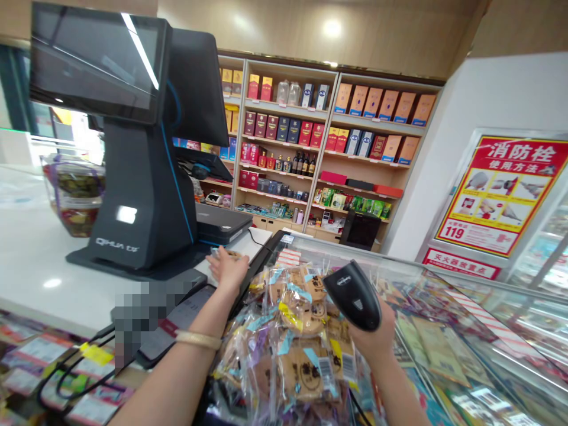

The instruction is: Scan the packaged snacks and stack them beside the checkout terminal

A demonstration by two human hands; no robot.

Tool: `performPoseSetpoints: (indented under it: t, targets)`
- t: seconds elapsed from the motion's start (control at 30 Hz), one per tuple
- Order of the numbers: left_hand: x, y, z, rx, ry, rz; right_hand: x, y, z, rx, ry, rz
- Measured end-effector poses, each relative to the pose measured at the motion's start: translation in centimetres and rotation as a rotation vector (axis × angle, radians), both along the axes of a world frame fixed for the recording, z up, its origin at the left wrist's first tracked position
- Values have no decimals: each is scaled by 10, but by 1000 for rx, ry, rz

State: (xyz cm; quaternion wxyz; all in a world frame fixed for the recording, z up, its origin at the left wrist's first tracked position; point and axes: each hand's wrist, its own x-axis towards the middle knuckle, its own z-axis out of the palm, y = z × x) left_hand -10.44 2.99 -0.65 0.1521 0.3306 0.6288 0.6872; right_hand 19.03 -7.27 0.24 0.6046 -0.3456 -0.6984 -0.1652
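Note:
My right hand (377, 337) is wrapped round the handle of a black barcode scanner (355, 296), held over the right side of a heap of wrapped packets (306, 367). The packets are clear plastic with brown labels and blue and yellow strips. My left hand (228, 267), with a bracelet on its wrist, reaches past the heap to the white counter beside the register's base. A small wrapped item (233, 254) shows at its fingers, which look partly spread and blurred; whether they grip it is unclear.
A black register (142, 195) with two screens stands on the white counter (44, 260) at left, near a jar (75, 195). Cables and a dark flat device (177, 322) lie before it. A glass case (444, 331) extends right. Shelves of boxes and bottles stand behind.

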Motion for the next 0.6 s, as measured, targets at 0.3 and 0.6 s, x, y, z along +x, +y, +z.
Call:
performPoseSetpoints:
  t: [0.3, 0.6]
  targets:
    - [25, -34, 31, 201, 330, -771, 1, 1, -2, -5, -21, -10]
    - [31, -51, 35, 139, 896, -933, -5, 0, 2, -104, -47, -22]
